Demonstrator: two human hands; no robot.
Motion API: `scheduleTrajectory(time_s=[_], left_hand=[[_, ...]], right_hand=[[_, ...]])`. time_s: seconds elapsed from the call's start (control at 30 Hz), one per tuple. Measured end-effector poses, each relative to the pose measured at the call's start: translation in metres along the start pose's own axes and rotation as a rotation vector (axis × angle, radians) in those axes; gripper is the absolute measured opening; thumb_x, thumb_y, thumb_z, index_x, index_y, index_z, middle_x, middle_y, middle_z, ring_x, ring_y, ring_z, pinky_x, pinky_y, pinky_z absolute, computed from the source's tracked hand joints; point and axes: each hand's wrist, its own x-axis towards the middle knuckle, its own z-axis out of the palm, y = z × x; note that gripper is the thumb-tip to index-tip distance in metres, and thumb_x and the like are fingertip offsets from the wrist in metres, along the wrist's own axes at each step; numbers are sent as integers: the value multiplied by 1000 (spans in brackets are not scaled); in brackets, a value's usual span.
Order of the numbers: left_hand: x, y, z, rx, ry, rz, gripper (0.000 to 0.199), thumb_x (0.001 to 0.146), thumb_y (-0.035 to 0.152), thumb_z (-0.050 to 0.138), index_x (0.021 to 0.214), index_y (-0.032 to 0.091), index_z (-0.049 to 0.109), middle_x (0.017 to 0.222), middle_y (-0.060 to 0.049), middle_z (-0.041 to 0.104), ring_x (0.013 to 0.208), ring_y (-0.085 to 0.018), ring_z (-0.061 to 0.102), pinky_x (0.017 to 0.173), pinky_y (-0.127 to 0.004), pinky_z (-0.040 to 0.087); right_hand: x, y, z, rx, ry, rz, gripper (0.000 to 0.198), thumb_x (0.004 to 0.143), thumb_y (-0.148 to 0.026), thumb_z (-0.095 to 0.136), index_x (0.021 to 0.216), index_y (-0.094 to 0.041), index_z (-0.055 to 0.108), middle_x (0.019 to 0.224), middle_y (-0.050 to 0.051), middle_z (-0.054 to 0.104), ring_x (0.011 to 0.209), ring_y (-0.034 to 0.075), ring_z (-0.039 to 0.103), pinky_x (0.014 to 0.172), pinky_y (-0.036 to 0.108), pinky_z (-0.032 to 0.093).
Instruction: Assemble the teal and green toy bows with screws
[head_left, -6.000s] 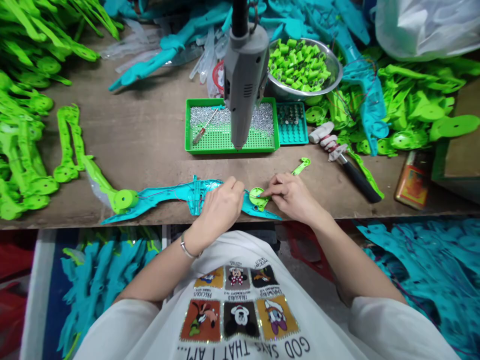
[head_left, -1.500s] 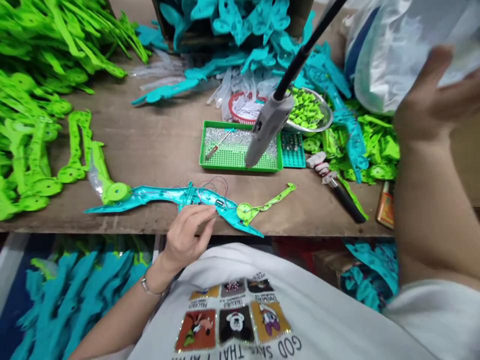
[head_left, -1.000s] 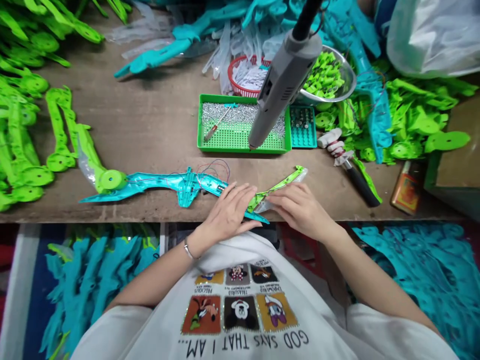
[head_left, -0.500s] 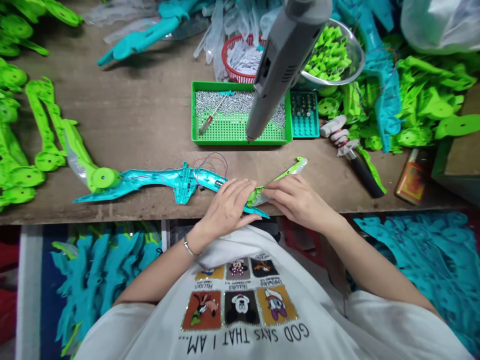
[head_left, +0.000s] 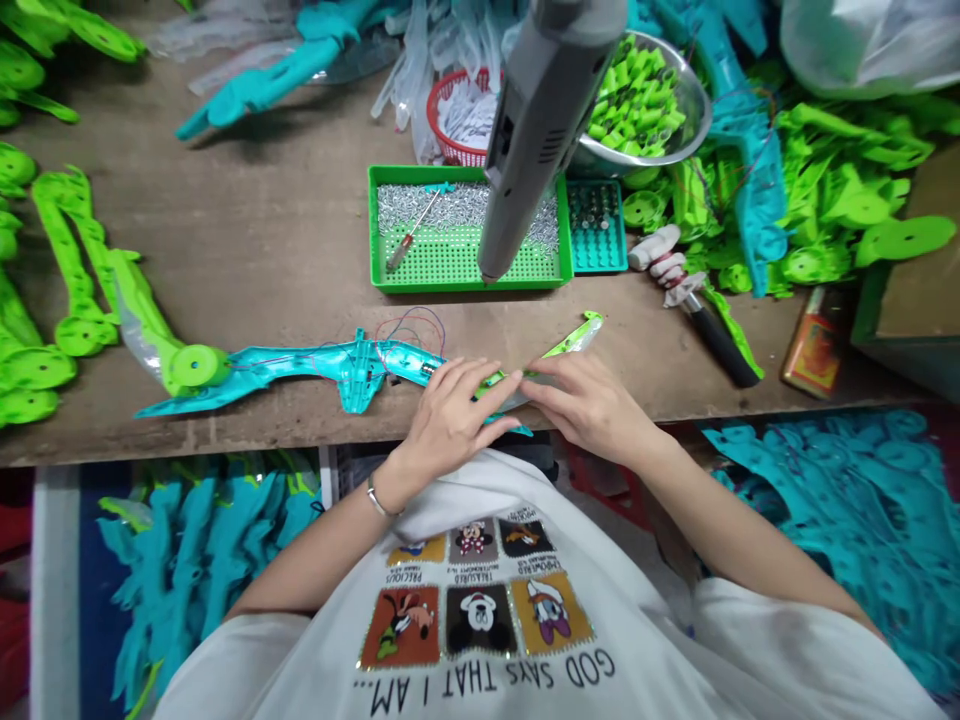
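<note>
A long turquoise plastic shell [head_left: 292, 362], shaped like a toy bow half, lies open along the table's front edge with thin red and blue wires on it. My left hand [head_left: 454, 410] lies over its right end, fingers bent across the shell and thumb along the near side. My right hand [head_left: 589, 405] pinches a lime-green plastic limb [head_left: 574, 335] with a clear piece on it, where it meets the shell. The fingertips of both hands nearly meet there and hide the joint. Another green limb [head_left: 196, 366] sits on the shell's left end.
A grey power screwdriver [head_left: 536, 130] hangs over a green tray [head_left: 379, 272] of screws holding a small screwdriver [head_left: 405, 245]. Behind are a red basket [head_left: 436, 125] and a metal bowl [head_left: 701, 115] of green parts. A black-handled tool [head_left: 724, 345] lies right. Green parts are heaped at both sides.
My right fingertips have moved in closer to my left hand, covering more of the green limb's inner end. The whole view has shifted slightly.
</note>
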Motion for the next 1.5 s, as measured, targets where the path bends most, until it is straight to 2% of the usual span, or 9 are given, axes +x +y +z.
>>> scheduleTrajectory(time_s=[0.07,0.13,0.27,0.33,0.47,0.7,1.1,1.37,1.5], left_hand=[[1,2,1,23,1,-29,46,98,43,58,141,26,57,129,-12,66,122,-28,60,107,-50,45],[2,3,1,40,3,-36,40,98,39,60,136,27,62,128,-12,66,120,-28,60,105,-49,47],[5,4,-2,57,9,-11,33,97,38,62,128,27,67,126,-11,67,116,-28,60,100,-48,48],[6,4,-3,62,7,-13,33,96,38,63,128,27,68,126,-11,67,115,-27,61,99,-47,49],[7,5,-4,79,9,-4,33,96,36,64,127,26,68,125,-12,67,114,-28,61,98,-47,48],[8,5,-4,88,2,6,34,96,36,63,128,26,68,125,-12,67,114,-28,60,98,-46,48],[5,5,-2,75,-14,-16,38,97,36,62,134,27,64,126,-11,67,117,-28,59,102,-48,46],[3,6,0,89,-25,-11,29,96,30,62,124,29,68,129,-8,68,122,-28,60,104,-50,45],[2,5,1,52,-3,-30,48,97,34,60,143,23,53,130,-11,69,122,-27,62,108,-47,44]], right_hand=[[-6,2,-4,71,72,51,33,94,-19,58,126,-23,65,125,14,68,114,27,64,96,46,54],[-13,8,-10,108,214,207,31,92,-19,60,122,-22,66,121,13,70,111,26,67,95,45,56],[-23,34,-18,158,460,783,15,89,-26,64,100,-19,71,91,8,74,74,19,68,71,35,58],[-21,48,-17,350,440,992,20,85,-33,69,96,-17,71,80,6,73,64,16,65,61,29,55],[-8,66,-13,767,351,1181,35,75,-42,81,92,-15,67,67,1,69,53,10,59,47,20,48],[6,74,-19,900,301,1307,27,74,-26,85,78,-16,60,55,-2,65,43,8,59,42,18,53],[19,86,-23,893,166,1314,43,65,-33,94,63,-16,55,51,2,66,40,10,60,37,19,54],[20,85,-24,872,172,1318,41,67,-32,93,63,-16,54,52,2,66,42,11,61,38,20,54],[20,84,-24,882,170,1314,40,67,-31,92,63,-16,55,53,2,66,41,11,61,38,20,54]])
